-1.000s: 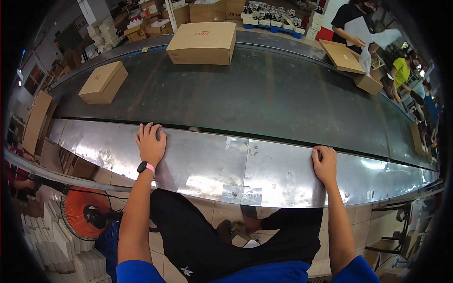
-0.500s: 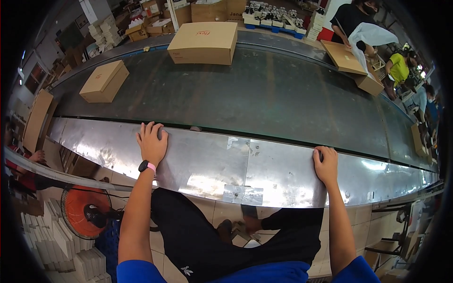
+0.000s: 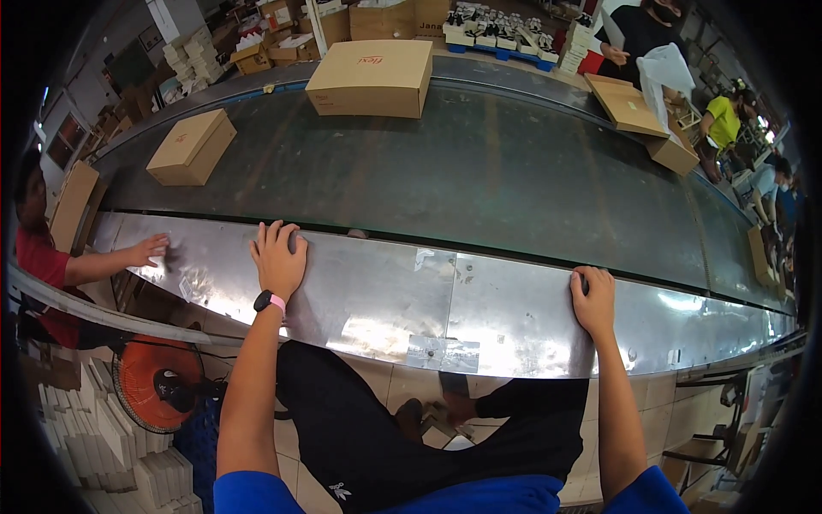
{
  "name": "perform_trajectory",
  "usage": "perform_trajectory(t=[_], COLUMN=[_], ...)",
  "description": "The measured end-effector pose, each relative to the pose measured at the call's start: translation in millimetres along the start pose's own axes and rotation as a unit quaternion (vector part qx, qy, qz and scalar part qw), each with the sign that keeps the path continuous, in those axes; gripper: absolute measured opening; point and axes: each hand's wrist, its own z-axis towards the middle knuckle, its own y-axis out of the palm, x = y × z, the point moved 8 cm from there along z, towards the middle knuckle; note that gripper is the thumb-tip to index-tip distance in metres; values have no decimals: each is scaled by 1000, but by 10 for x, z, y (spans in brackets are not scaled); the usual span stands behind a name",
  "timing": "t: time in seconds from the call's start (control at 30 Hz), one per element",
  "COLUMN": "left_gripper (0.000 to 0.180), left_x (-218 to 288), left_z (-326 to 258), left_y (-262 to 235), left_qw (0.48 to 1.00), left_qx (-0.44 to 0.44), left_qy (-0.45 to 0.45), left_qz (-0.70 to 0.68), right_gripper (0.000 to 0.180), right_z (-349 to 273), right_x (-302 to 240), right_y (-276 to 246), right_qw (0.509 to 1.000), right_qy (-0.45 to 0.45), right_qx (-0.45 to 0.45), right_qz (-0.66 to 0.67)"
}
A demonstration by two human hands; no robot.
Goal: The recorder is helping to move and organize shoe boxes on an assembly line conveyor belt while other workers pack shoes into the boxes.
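Observation:
My left hand (image 3: 279,259) rests palm down on the shiny metal ledge (image 3: 377,287), its fingers spread and reaching to the far edge. It holds nothing, and a dark watch with a pink strap sits on the wrist. Farther right, my right hand (image 3: 592,301) lies on the same ledge with its fingers curled over the far edge; the fingertips are hidden. Beyond a narrow gap runs the dark green conveyor belt (image 3: 445,163). Two closed cardboard boxes lie on it, apart from my hands: a large box (image 3: 368,79) at the far middle and a smaller box (image 3: 191,147) at left.
At left a person in red (image 3: 51,257) reaches a hand over the ledge, near an upright cardboard box (image 3: 75,206). An orange fan (image 3: 158,385) stands below. Across the belt, a person in black (image 3: 638,38) is by an open box (image 3: 629,107) with white wrapping.
The person at left has leaned in, bringing an arm over the ledge. Across the belt, the white wrapping has dropped lower and the person's hand has shifted. My hands stay where they were.

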Motion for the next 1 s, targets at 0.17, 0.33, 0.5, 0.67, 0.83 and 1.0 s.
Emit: perform_trajectory(t=[0.17,0.33,0.5,0.67,0.83,1.0], left_gripper=[31,31,31,31,32,33], left_x=[-4,-13,-1,1,-40,1], left_z=[1,-6,-7,-18,-19,31], left_y=[4,11,19,22,12,-25], left_qw=[1000,1000,1000,1000,1000,999], left_qx=[1,5,7,9,22,40], left_qy=[1,-1,3,5,7,14], left_qz=[-1,-2,-3,-3,-2,5], right_gripper=[18,17,17,17,17,20], right_z=[4,6,-1,-5,12,4], right_x=[-20,-47,-30,0,-34,-21], right_y=[-12,-22,-25,-2,22,2], right_qw=[1000,1000,1000,1000,1000,1000], right_qy=[-11,-13,-4,0,6,7], right_qx=[11,13,3,-5,-11,0], right_qz=[2,-2,-3,-5,0,-6])
